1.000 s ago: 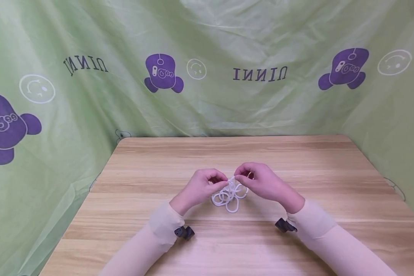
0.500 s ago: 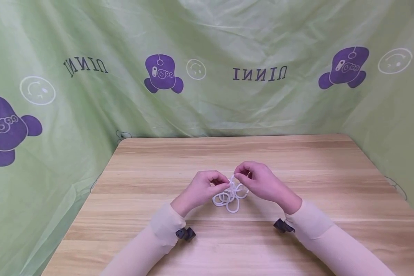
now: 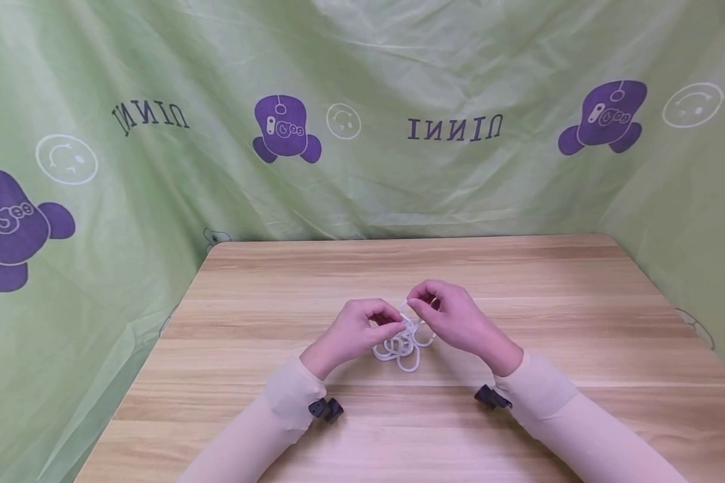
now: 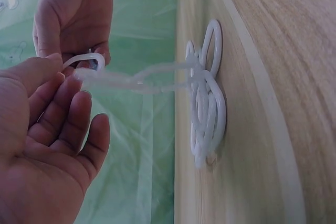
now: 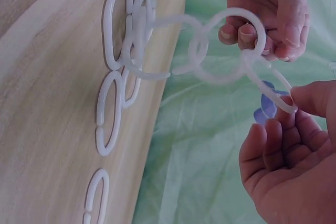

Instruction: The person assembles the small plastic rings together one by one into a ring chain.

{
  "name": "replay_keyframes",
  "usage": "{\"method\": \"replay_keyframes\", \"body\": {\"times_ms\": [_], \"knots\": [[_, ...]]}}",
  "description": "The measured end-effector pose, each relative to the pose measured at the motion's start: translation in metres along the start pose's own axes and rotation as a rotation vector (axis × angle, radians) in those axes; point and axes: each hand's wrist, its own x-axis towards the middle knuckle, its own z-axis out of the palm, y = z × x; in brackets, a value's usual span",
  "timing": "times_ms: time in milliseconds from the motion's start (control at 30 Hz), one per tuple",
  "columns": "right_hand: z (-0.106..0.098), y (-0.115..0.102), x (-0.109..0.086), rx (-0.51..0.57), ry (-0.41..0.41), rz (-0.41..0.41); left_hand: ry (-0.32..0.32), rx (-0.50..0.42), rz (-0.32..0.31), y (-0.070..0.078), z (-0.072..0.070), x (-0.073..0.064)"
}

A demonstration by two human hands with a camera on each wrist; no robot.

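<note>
Since the earlier frame, the right hand (image 3: 459, 322) has risen slightly from the left hand (image 3: 352, 330). I see the white end link (image 5: 262, 88) slanting between both sets of fingertips, the right's thumb and finger pinched on it. The left's thumb and finger pinch the chain (image 4: 202, 111), which drops to a heap midway between the wooden table (image 3: 278, 268)'s side edges.
</note>
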Motion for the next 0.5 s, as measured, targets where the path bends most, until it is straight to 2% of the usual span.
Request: {"method": "replay_keyframes", "body": {"times_ms": [233,500], "knots": [[0.0001,-0.0007,-0.0004,0.037,0.063,-0.006,0.042,0.005,-0.014,-0.0036,-0.0017,0.0001],[-0.0006,-0.0012,-0.0011,0.109,0.102,-0.029,0.091,-0.025,-0.092,-0.0034,-0.0005,0.0011]]}}
